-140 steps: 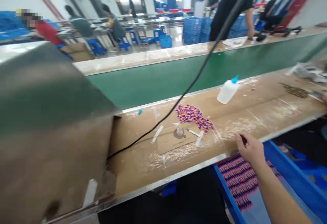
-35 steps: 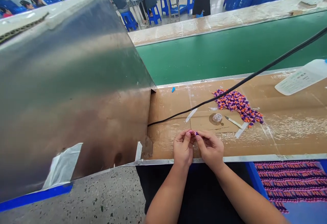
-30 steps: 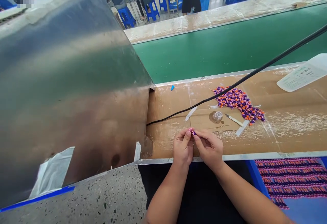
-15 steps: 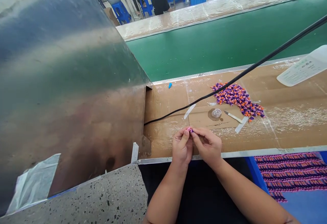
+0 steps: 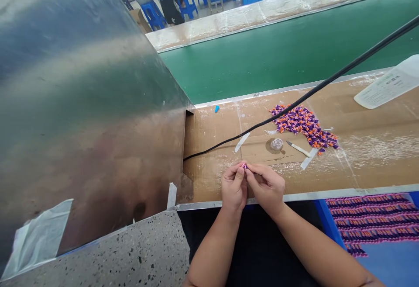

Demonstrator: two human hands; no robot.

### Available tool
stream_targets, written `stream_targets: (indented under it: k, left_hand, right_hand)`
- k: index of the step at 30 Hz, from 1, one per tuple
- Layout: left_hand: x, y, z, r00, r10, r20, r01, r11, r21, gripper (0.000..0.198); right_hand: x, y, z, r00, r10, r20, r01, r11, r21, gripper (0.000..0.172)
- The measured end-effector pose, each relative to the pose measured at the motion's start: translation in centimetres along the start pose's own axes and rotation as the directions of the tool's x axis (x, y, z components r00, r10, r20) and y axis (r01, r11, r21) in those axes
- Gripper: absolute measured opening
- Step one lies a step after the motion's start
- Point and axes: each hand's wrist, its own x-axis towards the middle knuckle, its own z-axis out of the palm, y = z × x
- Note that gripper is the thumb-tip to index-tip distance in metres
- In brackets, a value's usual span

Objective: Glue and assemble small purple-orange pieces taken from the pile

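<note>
My left hand [image 5: 233, 186] and my right hand [image 5: 266, 186] meet above the cardboard-covered bench edge, their fingertips pinching a tiny pink-and-purple piece [image 5: 244, 165]. Much of that piece is hidden by my fingers. Just beyond them lie a small glass jar [image 5: 276, 144] and a white-handled craft knife [image 5: 298, 148]. Further right is a loose heap of purple-and-orange pieces [image 5: 303, 125]. A lone blue piece [image 5: 217, 109] lies near the bench's far edge.
A steel hood [image 5: 81, 103] fills the left side. A black cable [image 5: 271, 119] crosses the bench. A white plastic bottle [image 5: 389, 84] lies at right, a green conveyor belt [image 5: 278, 55] runs beyond, and a blue tray [image 5: 369, 221] of patterned rows sits lower right.
My right hand has moved from above the blue tray to the bench, joining my left hand on the tiny piece. The white bottle now lies on its side, and the view has shifted slightly.
</note>
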Motion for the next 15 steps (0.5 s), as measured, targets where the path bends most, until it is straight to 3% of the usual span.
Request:
stream_targets:
  k: [5, 15]
  left_hand:
    - [-0.2, 0.1, 0.1, 0.999, 0.029, -0.014, -0.029, 0.999, 0.013, 0.041]
    - [-1.3, -0.2, -0.2, 0.974, 0.203, 0.1, -0.203, 0.979, -0.012, 0.045]
  right_hand:
    - [0.2, -0.3, -0.1, 0.998, -0.051, -0.028, 0.051, 0.999, -0.02, 0.011]
    - [0.6, -0.9, -0.6, 0.999, -0.032, -0.031, 0.032, 0.999, 0.005, 0.014]
